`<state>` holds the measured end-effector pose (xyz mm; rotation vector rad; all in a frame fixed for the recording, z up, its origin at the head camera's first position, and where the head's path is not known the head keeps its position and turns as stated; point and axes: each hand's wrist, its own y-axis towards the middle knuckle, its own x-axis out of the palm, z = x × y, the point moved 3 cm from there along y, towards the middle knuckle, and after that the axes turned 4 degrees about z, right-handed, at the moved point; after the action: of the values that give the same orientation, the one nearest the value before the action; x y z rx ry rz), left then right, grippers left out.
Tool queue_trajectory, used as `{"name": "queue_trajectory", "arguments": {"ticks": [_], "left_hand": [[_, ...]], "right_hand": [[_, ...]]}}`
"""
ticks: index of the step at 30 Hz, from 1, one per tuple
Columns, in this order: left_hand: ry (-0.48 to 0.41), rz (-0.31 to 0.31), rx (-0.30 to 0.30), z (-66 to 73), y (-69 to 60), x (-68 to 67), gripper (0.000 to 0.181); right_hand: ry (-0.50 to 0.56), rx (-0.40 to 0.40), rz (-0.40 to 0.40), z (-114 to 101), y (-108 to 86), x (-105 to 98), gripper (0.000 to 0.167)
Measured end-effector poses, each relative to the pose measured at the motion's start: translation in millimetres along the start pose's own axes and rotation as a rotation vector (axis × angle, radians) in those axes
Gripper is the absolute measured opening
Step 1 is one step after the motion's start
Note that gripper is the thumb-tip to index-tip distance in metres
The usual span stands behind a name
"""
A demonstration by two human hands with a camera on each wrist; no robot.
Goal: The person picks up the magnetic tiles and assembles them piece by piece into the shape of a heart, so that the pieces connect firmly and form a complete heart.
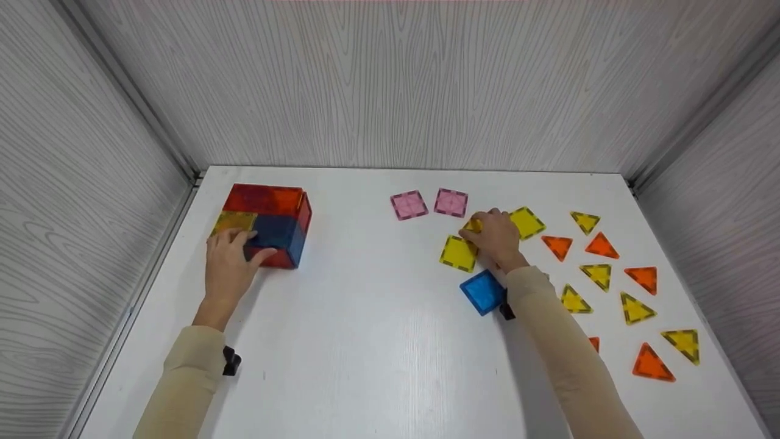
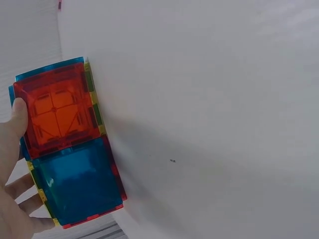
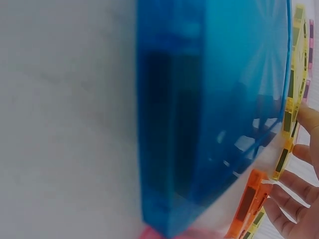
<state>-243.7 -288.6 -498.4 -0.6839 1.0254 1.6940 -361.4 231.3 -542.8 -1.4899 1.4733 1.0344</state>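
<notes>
My left hand (image 1: 230, 259) grips a box built of magnetic tiles (image 1: 274, 198) at the table's left, its thumb on the near side and fingers over the top. Red, blue and yellow faces show on it; an orange-red face (image 2: 57, 114) and a blue face (image 2: 79, 179) appear in the left wrist view. At centre right my right hand (image 1: 498, 235) pinches a yellow magnetic tile (image 1: 473, 225), partly hidden by the fingers. Beside that hand lie a yellow square tile (image 1: 458, 253), another yellow square (image 1: 527, 223) and a blue square tile (image 1: 482, 292), the last near the wrist.
Two pink square tiles (image 1: 451, 202) lie flat toward the back. Several yellow triangles (image 1: 597, 275) and orange triangles (image 1: 653, 364) are spread over the right side, one partly behind the right sleeve. Grey wood-grain panels (image 1: 390, 85) enclose the white table (image 1: 365, 341) at back and sides.
</notes>
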Motion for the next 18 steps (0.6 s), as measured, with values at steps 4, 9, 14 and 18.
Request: {"name": "queue_trajectory", "arguments": {"ticks": [4, 9, 14, 18], "left_hand": [[-0.004, -0.011, -0.008, -3.6, 2.0, -0.4, 0.063], [-0.004, -0.007, -0.002, -3.6, 1.3, -0.3, 0.062], [0.003, 0.009, 0.021, -4.4, 2.2, 0.4, 0.061], [0.002, 0.018, 0.036, -5.4, 2.3, 0.8, 0.061]], "right_hand": [[0.032, 0.021, -0.006, -0.2, 0.2, 1.9, 0.058], [0.061, 0.029, -0.021, 0.1, -0.9, 3.1, 0.056], [0.06, 0.027, -0.006, 2.7, -1.5, 1.9, 0.055], [0.029, 0.016, 0.016, 4.7, -4.2, -0.4, 0.054]]}}
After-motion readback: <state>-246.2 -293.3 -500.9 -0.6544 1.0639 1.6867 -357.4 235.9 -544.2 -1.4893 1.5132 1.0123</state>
